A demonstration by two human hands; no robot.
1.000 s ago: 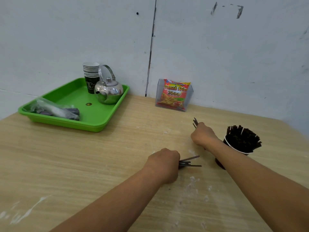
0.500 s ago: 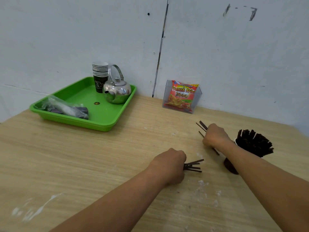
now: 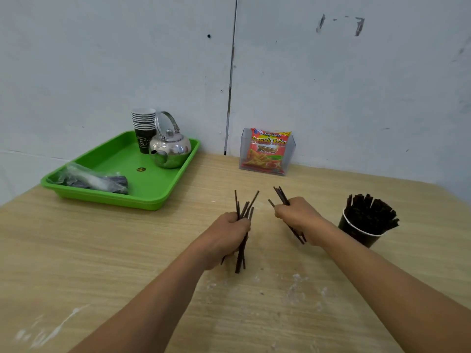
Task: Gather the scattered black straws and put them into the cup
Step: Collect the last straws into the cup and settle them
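straws (image 3: 245, 209) first: none seen loose on the table (image 3: 102, 250), all are in fists or in the cup (image 3: 355, 236). far left, green tray (image 3: 107, 198) w/ a plastic bag (image 3: 89, 178), stacked cups (image 3: 143, 123) & kettle (image 3: 170, 149), prob parked out of the way. left hand (image 3: 230, 234) is curled round a splayed bunch, ends uneven, so it likely needs squaring up. snack packet (image 3: 267, 151) sits at the back by the wall. right hand (image 3: 297, 215) grips a smaller bunch (image 3: 282, 196), tilted. cup stands just right of it, near-full, within easy reach for dropping both lots in.
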